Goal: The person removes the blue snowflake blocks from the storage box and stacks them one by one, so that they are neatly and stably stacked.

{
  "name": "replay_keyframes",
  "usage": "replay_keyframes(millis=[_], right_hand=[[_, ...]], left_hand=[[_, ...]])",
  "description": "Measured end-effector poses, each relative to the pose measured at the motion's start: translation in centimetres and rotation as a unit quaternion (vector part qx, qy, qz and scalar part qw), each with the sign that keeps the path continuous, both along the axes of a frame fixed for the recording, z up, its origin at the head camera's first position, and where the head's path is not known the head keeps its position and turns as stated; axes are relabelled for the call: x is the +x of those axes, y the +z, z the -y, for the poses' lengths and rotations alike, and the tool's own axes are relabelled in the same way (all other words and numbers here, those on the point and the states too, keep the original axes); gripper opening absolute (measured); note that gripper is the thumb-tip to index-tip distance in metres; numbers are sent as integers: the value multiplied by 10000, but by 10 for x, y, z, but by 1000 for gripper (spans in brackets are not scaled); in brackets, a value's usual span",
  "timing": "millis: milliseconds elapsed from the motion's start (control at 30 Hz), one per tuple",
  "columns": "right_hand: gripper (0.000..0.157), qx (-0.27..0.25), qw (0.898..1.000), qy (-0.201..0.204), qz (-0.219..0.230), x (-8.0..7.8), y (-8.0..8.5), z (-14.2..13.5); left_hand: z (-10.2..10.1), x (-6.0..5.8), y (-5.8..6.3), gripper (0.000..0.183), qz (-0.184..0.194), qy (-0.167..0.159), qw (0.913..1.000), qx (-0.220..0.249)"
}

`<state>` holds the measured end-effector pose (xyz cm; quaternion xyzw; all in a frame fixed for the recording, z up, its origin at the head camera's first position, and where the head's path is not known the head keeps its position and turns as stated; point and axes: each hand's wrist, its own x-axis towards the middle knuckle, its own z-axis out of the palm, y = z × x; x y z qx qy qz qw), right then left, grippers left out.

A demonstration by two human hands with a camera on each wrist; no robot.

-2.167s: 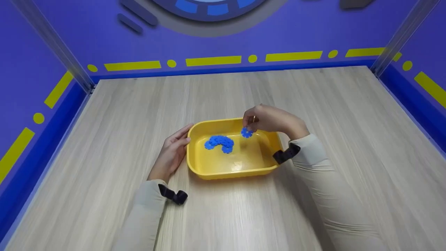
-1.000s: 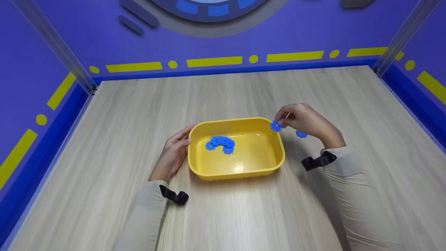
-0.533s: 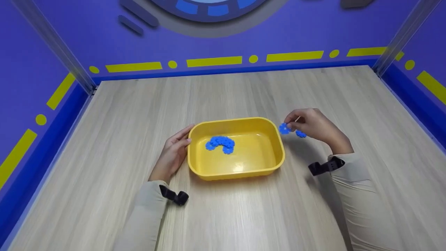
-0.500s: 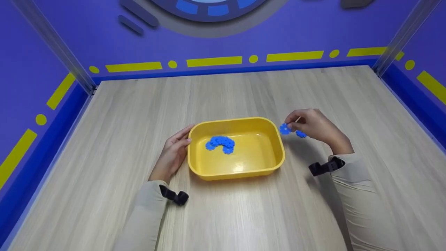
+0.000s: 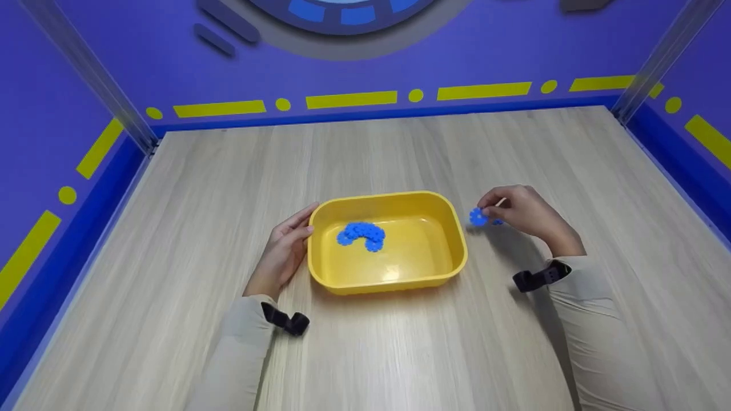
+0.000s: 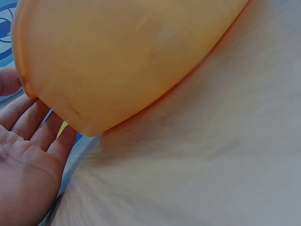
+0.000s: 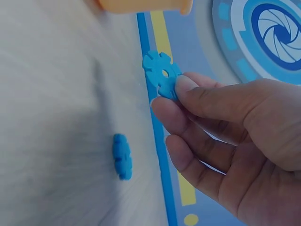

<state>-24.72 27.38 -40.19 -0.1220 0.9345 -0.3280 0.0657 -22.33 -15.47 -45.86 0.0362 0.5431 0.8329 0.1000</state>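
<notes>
A yellow plastic tub (image 5: 414,257) stands on the table, with several blue notched snowflake discs (image 5: 363,233) piled in its left half. My left hand (image 5: 284,248) lies against the tub's left end. In the left wrist view its fingers (image 6: 40,122) are fairly straight on the outer wall, the thumb near the rim. To the right of the tub, my right hand (image 5: 525,211) pinches one snowflake disc (image 7: 153,70) between thumb and index finger, above the table. Below that hand another snowflake disc (image 7: 122,157) lies on the table, partly hidden in the head view.
The wood-grain table (image 5: 365,354) reaches back to a blue-purple wall (image 5: 365,74) with yellow markings. Side walls close off the left and right. Black wrist cameras sit on both sleeves.
My right hand has lifted a snowflake disc out over the tub's right rim, then moved right and lower toward the disc on the table. The left hand and tub stay nearly still.
</notes>
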Motion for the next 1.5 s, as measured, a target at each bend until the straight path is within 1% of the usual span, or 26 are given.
replay_keyframes(millis=[300, 600, 800, 1367, 1500], right_hand=[[15, 196, 9993, -319, -13, -4, -7, -12], [18, 38, 9978, -659, -61, -5, -14, -21], [20, 18, 9962, -865, 72, -4, -17, -24], [22, -100, 9933, -1056, 458, -6, -22, -28], [24, -122, 9931, -1064, 483, -5, -22, -29]], left_hand=[[0, -1, 0, 54, 29, 112, 9999, 5], [1, -1, 0, 54, 16, 24, 10000, -23], [1, 0, 0, 54, 37, -27, 10000, -53], [1, 0, 0, 54, 42, -23, 10000, -21], [1, 0, 0, 55, 20, -22, 10000, -15]])
